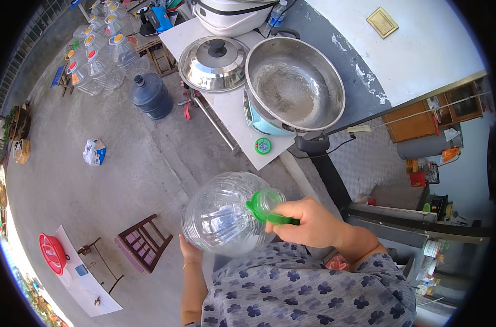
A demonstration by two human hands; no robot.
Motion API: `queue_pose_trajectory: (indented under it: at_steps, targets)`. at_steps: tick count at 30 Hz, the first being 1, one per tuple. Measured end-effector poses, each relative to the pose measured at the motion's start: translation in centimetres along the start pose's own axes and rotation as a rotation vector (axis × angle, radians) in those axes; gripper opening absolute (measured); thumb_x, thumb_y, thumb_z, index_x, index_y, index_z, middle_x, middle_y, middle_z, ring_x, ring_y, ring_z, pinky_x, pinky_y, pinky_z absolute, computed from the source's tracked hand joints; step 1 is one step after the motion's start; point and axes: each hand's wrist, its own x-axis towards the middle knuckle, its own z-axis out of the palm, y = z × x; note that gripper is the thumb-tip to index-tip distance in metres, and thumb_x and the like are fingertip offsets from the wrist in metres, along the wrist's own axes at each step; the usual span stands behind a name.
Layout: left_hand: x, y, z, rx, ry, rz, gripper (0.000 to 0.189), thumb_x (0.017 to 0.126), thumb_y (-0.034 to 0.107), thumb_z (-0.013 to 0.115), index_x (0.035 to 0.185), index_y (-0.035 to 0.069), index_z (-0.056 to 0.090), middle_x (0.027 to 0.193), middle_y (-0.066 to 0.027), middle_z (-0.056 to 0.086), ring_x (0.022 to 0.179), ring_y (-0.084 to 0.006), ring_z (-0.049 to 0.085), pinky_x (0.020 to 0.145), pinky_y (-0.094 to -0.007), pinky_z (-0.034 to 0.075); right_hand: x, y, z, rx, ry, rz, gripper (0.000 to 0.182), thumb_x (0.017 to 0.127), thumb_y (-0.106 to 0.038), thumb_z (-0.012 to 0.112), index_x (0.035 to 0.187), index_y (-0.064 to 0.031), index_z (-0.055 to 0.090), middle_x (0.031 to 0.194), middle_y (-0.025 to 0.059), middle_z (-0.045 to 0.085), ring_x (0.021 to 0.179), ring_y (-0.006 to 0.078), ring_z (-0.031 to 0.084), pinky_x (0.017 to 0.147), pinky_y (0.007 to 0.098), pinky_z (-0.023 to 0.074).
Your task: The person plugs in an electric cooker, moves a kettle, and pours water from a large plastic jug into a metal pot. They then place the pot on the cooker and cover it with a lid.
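A large clear plastic jug is tilted in front of my body, its uncapped mouth toward my right side. My right hand grips the green plastic handle at the jug's neck. Against the jug's lower side rests my left hand, its fingers partly hidden behind the plastic. A green screw cap lies on the corner of the white table. Beyond it, a wide steel pot with whitish residue inside sits on a light-blue cooker.
A steel lid lies beside the pot, near a white appliance. On the concrete floor stand a blue water barrel, several clear jugs, a wooden chair and a plastic package. A cord hangs by the table.
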Motion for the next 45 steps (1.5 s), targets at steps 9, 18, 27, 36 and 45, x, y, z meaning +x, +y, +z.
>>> queue_pose_trajectory:
  at_steps: [9,18,27,36,45]
  targets:
    - [-5.0,2.5,-8.0,1.165,0.512,-0.053,0.047,0.09,0.043,0.054,0.111,0.004,0.069,0.099,-0.0069,0.073,0.091,-0.0156,0.065,0.075,-0.0316,0.043,5.8,18.4,5.0,-0.387,0.026,0.237,0.027,0.085,-0.034,0.064,0.091,-0.008,0.068,0.072,0.0168,0.065,0.068,0.0342,0.064,0.063,0.0417,0.0477]
    - [-14.5,0.9,-12.7,1.108,0.754,-0.193,0.038,0.093,0.035,0.055,0.113,0.005,0.069,0.101,-0.0083,0.073,0.093,-0.0159,0.066,0.078,-0.0289,0.045,19.7,46.4,0.0,-0.55,0.194,0.552,0.029,0.077,-0.029,0.062,0.085,-0.0012,0.066,0.08,0.0207,0.067,0.077,0.0334,0.066,0.071,0.0427,0.0491]
    - [-15.0,-2.8,-13.5,1.138,0.781,-0.285,0.04,0.095,0.032,0.055,0.117,0.001,0.067,0.102,-0.0117,0.073,0.096,-0.0187,0.068,0.083,-0.0307,0.048,20.9,53.9,-11.6,-0.84,0.154,0.691,0.028,0.077,-0.027,0.058,0.09,-0.0034,0.067,0.096,0.0218,0.068,0.094,0.0415,0.063,0.081,0.0466,0.0492]
    - [-8.8,-3.9,-7.0,1.093,0.625,-0.256,0.041,0.099,0.032,0.051,0.121,0.001,0.065,0.106,-0.012,0.072,0.101,-0.0198,0.067,0.09,-0.0308,0.049,21.5,52.8,-13.6,-0.58,0.217,0.509,0.032,0.076,-0.025,0.059,0.096,-0.0027,0.067,0.088,0.0174,0.069,0.084,0.0338,0.065,0.076,0.0412,0.0487]
    - [-8.4,-6.4,-7.0,1.048,0.588,-0.245,0.041,0.098,0.03,0.05,0.122,0.0,0.064,0.108,-0.0135,0.071,0.102,-0.0209,0.067,0.09,-0.0318,0.049,24.3,53.4,-9.2,-0.416,0.318,0.052,0.013,0.082,-0.013,0.06,0.084,-0.0004,0.063,0.072,0.0071,0.062,0.07,0.0163,0.058,0.067,0.0317,0.0452]
